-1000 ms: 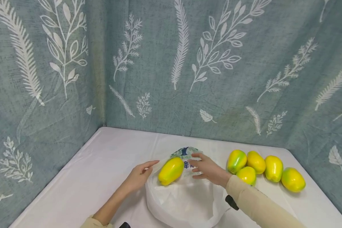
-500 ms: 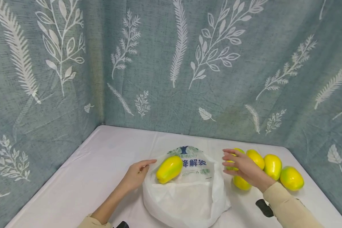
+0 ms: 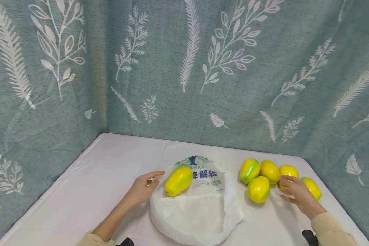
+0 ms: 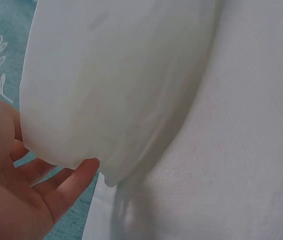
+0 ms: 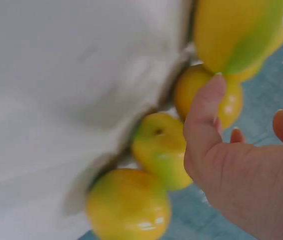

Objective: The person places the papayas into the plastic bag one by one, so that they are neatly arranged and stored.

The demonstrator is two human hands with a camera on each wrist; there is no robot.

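A yellow-green papaya (image 3: pixel 179 181) lies against the printed far side of a white plastic bag (image 3: pixel 161 218), whose mouth is spread wide. At the left rim, my left hand (image 3: pixel 142 188) pinches the bag's edge between thumb and fingers; the left wrist view shows the bag's wall (image 4: pixel 116 85) beside them. My right hand (image 3: pixel 301 196) holds nothing and reaches over the loose papayas at the right. Its fingers are apart, in front of a shiny papaya (image 3: pixel 288 169); whether they touch it I cannot tell. In the right wrist view, the hand (image 5: pixel 246 170) partly hides one papaya (image 5: pixel 231 102).
Several more papayas sit close together, among them a front one (image 3: pixel 258 189), a left one (image 3: pixel 249 171) and a right one (image 3: pixel 312 188). A white cloth (image 3: pixel 110 164) covers the table. Leaf-patterned teal curtains (image 3: pixel 172 68) hang along its back and sides.
My right hand has moved from over the bag rightward to the loose papayas, uncovering the bag's print. The left hand stays at the rim. The whole view has shifted slightly.
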